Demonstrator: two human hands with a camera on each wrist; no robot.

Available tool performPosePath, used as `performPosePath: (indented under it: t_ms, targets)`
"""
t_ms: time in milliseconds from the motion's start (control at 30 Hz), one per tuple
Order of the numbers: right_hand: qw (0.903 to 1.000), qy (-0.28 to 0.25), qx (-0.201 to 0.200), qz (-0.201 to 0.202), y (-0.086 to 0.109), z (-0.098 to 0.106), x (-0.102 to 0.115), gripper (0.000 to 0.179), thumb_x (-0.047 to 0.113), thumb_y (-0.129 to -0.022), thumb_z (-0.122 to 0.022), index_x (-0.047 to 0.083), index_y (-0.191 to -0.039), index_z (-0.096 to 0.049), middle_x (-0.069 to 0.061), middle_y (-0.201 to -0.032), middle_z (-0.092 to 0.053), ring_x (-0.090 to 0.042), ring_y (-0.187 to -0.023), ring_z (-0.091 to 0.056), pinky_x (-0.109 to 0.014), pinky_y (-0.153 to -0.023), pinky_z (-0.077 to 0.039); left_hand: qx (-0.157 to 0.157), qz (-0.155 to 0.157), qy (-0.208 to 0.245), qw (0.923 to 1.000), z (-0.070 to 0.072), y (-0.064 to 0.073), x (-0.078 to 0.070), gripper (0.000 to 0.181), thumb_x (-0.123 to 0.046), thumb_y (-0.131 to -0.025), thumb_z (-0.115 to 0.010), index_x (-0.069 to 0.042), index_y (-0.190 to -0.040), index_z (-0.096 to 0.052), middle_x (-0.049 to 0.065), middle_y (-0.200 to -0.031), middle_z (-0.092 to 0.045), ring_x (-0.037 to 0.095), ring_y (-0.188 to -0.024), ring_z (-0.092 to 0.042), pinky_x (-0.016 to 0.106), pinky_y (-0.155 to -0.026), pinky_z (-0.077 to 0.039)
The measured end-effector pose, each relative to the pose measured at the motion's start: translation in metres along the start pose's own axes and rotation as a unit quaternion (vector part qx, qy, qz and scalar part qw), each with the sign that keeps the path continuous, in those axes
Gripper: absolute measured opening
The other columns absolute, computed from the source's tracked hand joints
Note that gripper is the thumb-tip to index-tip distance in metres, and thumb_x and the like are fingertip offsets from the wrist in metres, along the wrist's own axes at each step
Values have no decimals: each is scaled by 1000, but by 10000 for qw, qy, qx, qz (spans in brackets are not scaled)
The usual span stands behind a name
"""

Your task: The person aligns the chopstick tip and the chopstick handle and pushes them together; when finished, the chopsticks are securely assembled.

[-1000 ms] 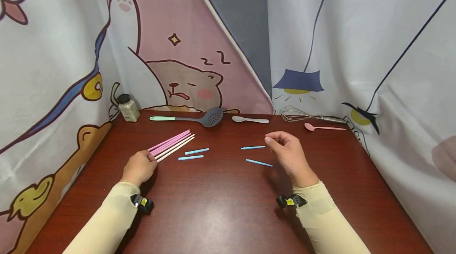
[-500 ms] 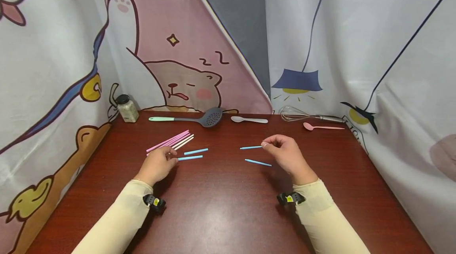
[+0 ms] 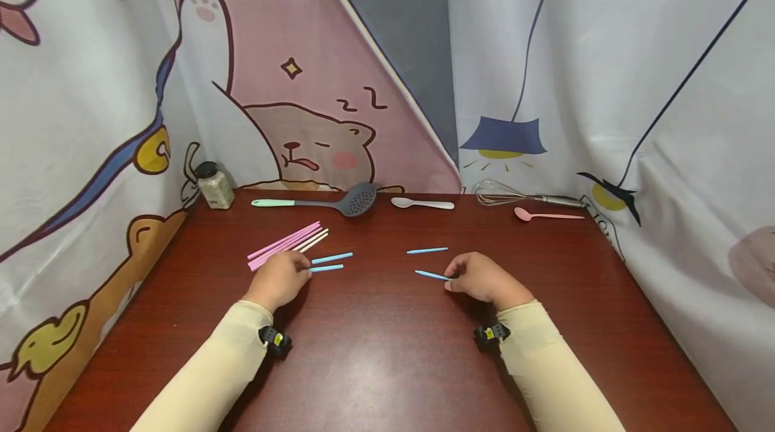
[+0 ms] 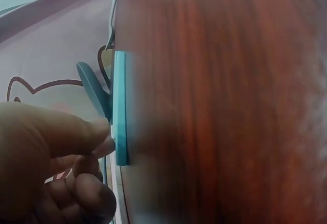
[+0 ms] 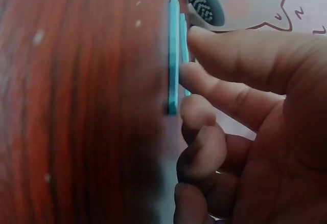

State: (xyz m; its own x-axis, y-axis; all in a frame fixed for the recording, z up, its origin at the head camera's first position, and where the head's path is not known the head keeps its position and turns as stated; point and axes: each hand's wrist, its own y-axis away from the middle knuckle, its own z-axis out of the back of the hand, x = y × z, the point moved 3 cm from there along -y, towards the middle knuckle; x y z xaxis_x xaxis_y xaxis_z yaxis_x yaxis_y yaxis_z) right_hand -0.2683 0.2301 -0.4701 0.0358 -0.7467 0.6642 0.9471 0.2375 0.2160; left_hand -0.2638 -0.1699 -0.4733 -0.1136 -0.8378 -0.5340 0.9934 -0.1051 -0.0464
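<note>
In the head view, my left hand [image 3: 280, 282] reaches the left end of the nearer left light-blue stick [image 3: 327, 268]. Its thumb and index fingertips sit right beside that stick [image 4: 120, 106] in the left wrist view, with the other fingers curled. A second blue stick [image 3: 332, 258] lies just behind it. On the right, my right hand [image 3: 484, 278] has its fingertips at the right end of a blue stick with a narrow tip [image 3: 431, 275]. The right wrist view shows a gap between thumb and index finger beside the stick [image 5: 173, 55]. Another tipped stick [image 3: 427, 250] lies farther back.
Pink sticks [image 3: 283, 243] and cream sticks [image 3: 313, 239] lie behind the left hand. Along the dark red table's [image 3: 387, 358] back edge are a jar [image 3: 214, 186], a skimmer [image 3: 357, 200], a white spoon [image 3: 424, 204], a whisk [image 3: 499, 194] and a pink spoon [image 3: 547, 216].
My left hand has moved right from the pink and cream sticks to the nearer left blue stick. My right hand has come nearer, from the farther tipped stick to the closer one.
</note>
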Motion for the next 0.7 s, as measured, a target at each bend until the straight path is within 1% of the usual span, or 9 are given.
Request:
performPosePath:
  t_ms: [100, 200, 300, 400, 467, 567, 667, 700]
  targets:
    - [9998, 214, -1, 51, 1, -1, 0, 11, 5, -85, -82, 8, -90, -73, 0, -77, -65, -17, -71, -54, -32, -65, -44, 109, 57, -128, 9998, -2, 0, -2, 5, -16, -91, -77, -12, -94, -74, 2, -82, -70, 23, -80, -65, 46, -75, -52]
    - [9990, 429, -7, 137, 2, -2, 1, 14, 3, -83, -82, 9, -83, -68, 2, -70, -60, -16, -67, -53, -31, -63, -43, 191, 67, -240, 9995, -2, 2, -3, 8, -15, -90, -78, -15, -89, -70, 1, -77, -66, 22, -75, -61, 43, -69, -50]
    - [9973, 708, -1, 218, 3, -3, 2, 19, 2, -83, -81, 11, -77, -65, 4, -66, -57, -15, -65, -51, -31, -61, -41, 216, -7, -334, 9992, -3, 3, -4, 11, -13, -88, -76, -16, -84, -67, 0, -76, -64, 20, -73, -59, 40, -66, -48]
    - [9952, 932, -20, 300, 3, -4, 2, 22, 1, -83, -79, 13, -73, -64, 4, -64, -55, -15, -65, -51, -31, -62, -42, 201, -142, -269, 9993, -5, 3, -8, 12, -10, -87, -74, -16, -82, -65, 0, -74, -62, 18, -70, -56, 37, -64, -47]
    - [9943, 1017, 3, 328, 4, -4, 2, 22, 1, -83, -77, 13, -72, -64, 4, -63, -55, -14, -65, -51, -31, -62, -42, 194, -313, -167, 9992, -6, 3, -13, 12, -9, -88, -72, -14, -81, -64, 0, -73, -60, 18, -69, -55, 37, -66, -47]
    - [9936, 1050, 48, 409, 4, -3, 6, 20, 1, -84, -75, 13, -71, -64, 4, -63, -55, -14, -65, -51, -31, -63, -43, 160, -609, -11, 9980, -6, 5, -26, 10, -9, -91, -72, -13, -84, -65, 0, -76, -60, 17, -71, -54, 37, -71, -49]
    - [9942, 949, 24, 502, 6, 1, 12, 18, 4, -88, -72, 13, -75, -64, 3, -66, -56, -14, -65, -51, -31, -62, -43, 143, -887, 283, 9956, -5, 8, -44, 9, -10, -93, -70, -12, -87, -65, -1, -77, -60, 15, -71, -55, 36, -72, -49]
    - [9944, 890, -21, 564, 7, 3, 15, 18, 4, -90, -71, 13, -77, -65, 2, -68, -56, -15, -65, -50, -32, -63, -43, 156, -978, 485, 9939, -5, 9, -50, 8, -10, -93, -70, -12, -88, -65, -2, -76, -61, 14, -70, -54, 35, -71, -49]
